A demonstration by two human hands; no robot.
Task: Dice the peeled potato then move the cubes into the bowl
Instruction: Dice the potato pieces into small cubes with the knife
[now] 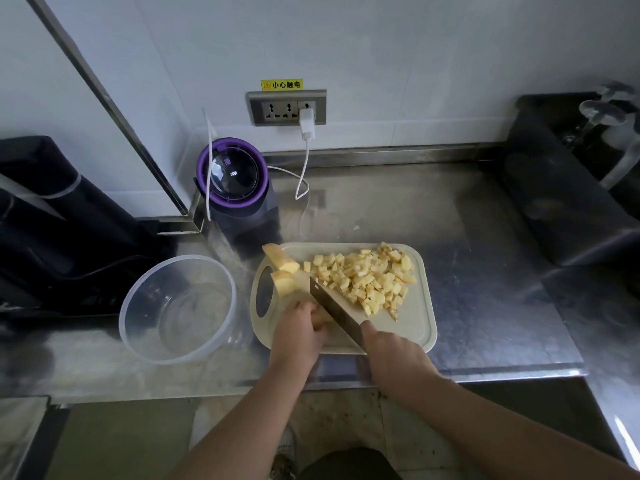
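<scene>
A cream cutting board (pixel 417 327) lies on the steel counter. A heap of yellow potato cubes (pixel 367 277) covers its far right half. Two larger uncut potato pieces (pixel 282 271) sit at the board's left end. My left hand (pixel 299 329) curls over another potato piece at the board's near left. My right hand (pixel 391 348) grips the handle of a knife (pixel 334 308), whose blade runs diagonally up-left beside my left fingers. A clear plastic bowl (pixel 138 296) stands left of the board with nothing in it.
A purple-rimmed appliance (pixel 232 174) stands behind the board, and a white charger cable (pixel 303 188) trails from the wall socket (pixel 287 107). Black equipment (pixel 52 209) fills the far left. A dark sink with a tap (pixel 588 161) lies at the right.
</scene>
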